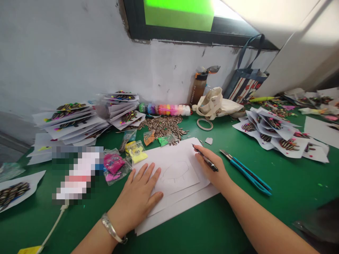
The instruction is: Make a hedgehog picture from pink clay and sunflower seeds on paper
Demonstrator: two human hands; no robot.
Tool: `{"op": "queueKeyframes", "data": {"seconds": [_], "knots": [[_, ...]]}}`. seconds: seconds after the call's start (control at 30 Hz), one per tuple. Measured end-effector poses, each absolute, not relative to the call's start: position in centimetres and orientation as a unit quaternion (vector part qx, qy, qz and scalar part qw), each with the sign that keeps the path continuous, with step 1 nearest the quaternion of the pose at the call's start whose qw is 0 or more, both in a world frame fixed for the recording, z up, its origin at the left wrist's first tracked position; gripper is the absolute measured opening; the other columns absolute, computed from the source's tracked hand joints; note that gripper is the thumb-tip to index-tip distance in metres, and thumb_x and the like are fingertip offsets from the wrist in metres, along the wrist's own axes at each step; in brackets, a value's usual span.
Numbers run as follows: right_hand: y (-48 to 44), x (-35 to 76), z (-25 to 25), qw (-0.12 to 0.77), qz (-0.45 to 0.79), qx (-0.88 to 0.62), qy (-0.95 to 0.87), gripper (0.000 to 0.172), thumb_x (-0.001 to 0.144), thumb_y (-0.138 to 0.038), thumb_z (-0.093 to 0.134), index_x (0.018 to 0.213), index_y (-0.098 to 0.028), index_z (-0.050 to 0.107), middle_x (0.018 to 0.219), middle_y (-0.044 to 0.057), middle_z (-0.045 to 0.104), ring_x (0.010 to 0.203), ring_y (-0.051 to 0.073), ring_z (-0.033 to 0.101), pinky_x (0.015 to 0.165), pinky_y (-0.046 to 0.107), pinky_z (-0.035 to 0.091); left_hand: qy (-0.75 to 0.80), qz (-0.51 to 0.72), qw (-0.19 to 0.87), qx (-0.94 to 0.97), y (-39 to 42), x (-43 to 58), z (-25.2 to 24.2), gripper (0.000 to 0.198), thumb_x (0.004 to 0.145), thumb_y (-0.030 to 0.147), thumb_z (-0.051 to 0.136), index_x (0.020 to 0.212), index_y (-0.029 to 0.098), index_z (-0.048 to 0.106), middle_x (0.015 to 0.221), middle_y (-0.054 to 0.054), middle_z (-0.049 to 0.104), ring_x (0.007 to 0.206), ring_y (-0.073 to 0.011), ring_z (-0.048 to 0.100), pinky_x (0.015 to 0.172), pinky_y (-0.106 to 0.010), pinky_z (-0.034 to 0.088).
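My left hand [141, 192] lies flat with spread fingers on the left side of a white sheet of paper [169, 160], which rests on more sheets. A faint outline drawing [175, 171], an oval body with short strokes below it, shows on the paper between my hands. In my right hand [213, 162] is a black pen [209, 160], gripped at the sheet's right edge, its tip pointing up and left. A blue utility knife [247, 173] with its blade showing lies right of that hand. Small bags of yellow clay [136, 151] and pink clay [113, 164] sit beyond my left hand.
Sunflower seeds [165, 126] are heaped at the back, before a row of coloured clay [166, 109]. Stacks of seed-decorated papers stand left [71, 121] and right [272, 130]. A tape roll [204, 124], cloth pouch [217, 104], bottle [198, 86] and striped bag [246, 84] are near the wall.
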State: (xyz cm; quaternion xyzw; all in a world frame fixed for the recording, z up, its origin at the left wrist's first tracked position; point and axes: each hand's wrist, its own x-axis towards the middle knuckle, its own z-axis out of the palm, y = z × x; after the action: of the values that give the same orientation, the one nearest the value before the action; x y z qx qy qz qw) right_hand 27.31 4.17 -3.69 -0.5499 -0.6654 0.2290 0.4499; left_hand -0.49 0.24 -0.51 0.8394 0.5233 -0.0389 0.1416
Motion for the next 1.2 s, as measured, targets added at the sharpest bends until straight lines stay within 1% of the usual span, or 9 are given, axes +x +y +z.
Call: {"op": "queueKeyframes", "data": {"seconds": [0.1, 0.23, 0.37, 0.47, 0.67, 0.8, 0.9, 1.03, 1.2], "knots": [[4.6, 28.2, -3.6, 0.408, 0.125, -0.543, -0.723, 0.034, 0.089, -0.023, 0.045, 0.121, -0.021, 0.057, 0.12, 0.009, 0.061, 0.115, 0.023, 0.052, 0.101, 0.041, 0.039, 0.517, -0.024, 0.146, 0.843, 0.3, -0.7, -0.6, 0.059, 0.09, 0.055, 0.033, 0.144, 0.031, 0.026, 0.153, -0.003, 0.02, 0.141, -0.0292, 0.016, 0.111, -0.055, 0.014], [5.2, 29.5, -4.0, 0.34, 0.04, -0.571, -0.746, 0.049, 0.081, -0.011, 0.043, 0.129, -0.018, 0.05, 0.125, 0.012, 0.056, 0.116, 0.027, 0.049, 0.098, 0.043, 0.04, 0.515, -0.008, 0.15, 0.844, 0.3, -1.0, -0.7, 0.059, 0.09, 0.053, 0.036, 0.144, 0.033, 0.026, 0.153, -0.003, 0.02, 0.141, -0.0292, 0.016, 0.111, -0.054, 0.014], [5.6, 30.2, -4.6, 0.212, 0.003, -0.613, -0.761, 0.058, 0.071, 0.0, 0.043, 0.126, -0.015, 0.055, 0.121, 0.013, 0.059, 0.108, 0.028, 0.051, 0.091, 0.042, 0.042, 0.52, -0.015, 0.156, 0.84, 0.3, -1.0, -0.4, 0.06, 0.089, 0.052, 0.037, 0.144, 0.032, 0.025, 0.153, -0.003, 0.019, 0.141, -0.0284, 0.015, 0.111, -0.054, 0.013], [5.7, 30.2, -4.9, 0.169, -0.018, -0.62, -0.766, 0.06, 0.07, 0.002, 0.04, 0.124, -0.018, 0.057, 0.119, 0.011, 0.06, 0.106, 0.028, 0.05, 0.089, 0.04, 0.042, 0.517, -0.014, 0.161, 0.841, 0.2, -0.9, -0.2, 0.061, 0.089, 0.052, 0.038, 0.144, 0.031, 0.025, 0.153, -0.004, 0.019, 0.141, -0.0281, 0.014, 0.112, -0.054, 0.013], [6.0, 30.2, -5.6, 0.202, -0.022, -0.622, -0.756, 0.056, 0.073, 0.0, 0.038, 0.122, -0.018, 0.058, 0.117, 0.008, 0.063, 0.104, 0.025, 0.053, 0.087, 0.037, 0.041, 0.526, -0.005, 0.172, 0.833, -0.1, -0.9, 0.1, 0.062, 0.088, 0.051, 0.041, 0.144, 0.03, 0.026, 0.153, -0.006, 0.02, 0.141, -0.0276, 0.013, 0.112, -0.054, 0.012], [6.3, 30.1, -6.0, 0.222, -0.018, -0.62, -0.752, 0.037, 0.086, -0.018, 0.039, 0.116, -0.019, 0.061, 0.111, 0.008, 0.066, 0.1, 0.026, 0.056, 0.085, 0.038, 0.041, 0.521, -0.001, 0.183, 0.834, -0.2, -1.2, 0.1, 0.064, 0.087, 0.052, 0.043, 0.145, 0.03, 0.024, 0.153, -0.007, 0.02, 0.141, -0.0281, 0.013, 0.112, -0.054, 0.013], [6.4, 29.9, -6.3, 0.215, -0.031, -0.62, -0.754, 0.032, 0.088, -0.029, 0.043, 0.111, -0.02, 0.064, 0.111, 0.009, 0.065, 0.1, 0.028, 0.056, 0.085, 0.04, 0.041, 0.519, 0.004, 0.185, 0.834, -0.3, -1.4, 0.3, 0.064, 0.087, 0.052, 0.044, 0.144, 0.03, 0.026, 0.153, -0.008, 0.021, 0.141, -0.0282, 0.014, 0.112, -0.053, 0.014], [6.3, 29.8, -5.9, 0.233, -0.03, -0.628, -0.742, 0.031, 0.086, -0.026, 0.045, 0.11, -0.02, 0.064, 0.108, 0.009, 0.067, 0.098, 0.027, 0.057, 0.083, 0.039, 0.041, 0.521, 0.015, 0.183, 0.834, -0.4, -1.3, 0.5, 0.064, 0.086, 0.052, 0.046, 0.143, 0.03, 0.029, 0.152, -0.01, 0.024, 0.14, -0.0285, 0.018, 0.112, -0.053, 0.015], [5.8, 28.5, -3.7, 0.271, -0.039, -0.592, -0.758, 0.031, 0.085, -0.024, 0.044, 0.108, -0.019, 0.064, 0.109, 0.009, 0.066, 0.097, 0.027, 0.058, 0.083, 0.04, 0.043, 0.522, 0.021, 0.185, 0.833, -0.7, -1.0, 0.8, 0.064, 0.085, 0.054, 0.047, 0.142, 0.026, 0.034, 0.151, -0.012, 0.027, 0.139, -0.0299, 0.02, 0.111, -0.054, 0.016]]}}
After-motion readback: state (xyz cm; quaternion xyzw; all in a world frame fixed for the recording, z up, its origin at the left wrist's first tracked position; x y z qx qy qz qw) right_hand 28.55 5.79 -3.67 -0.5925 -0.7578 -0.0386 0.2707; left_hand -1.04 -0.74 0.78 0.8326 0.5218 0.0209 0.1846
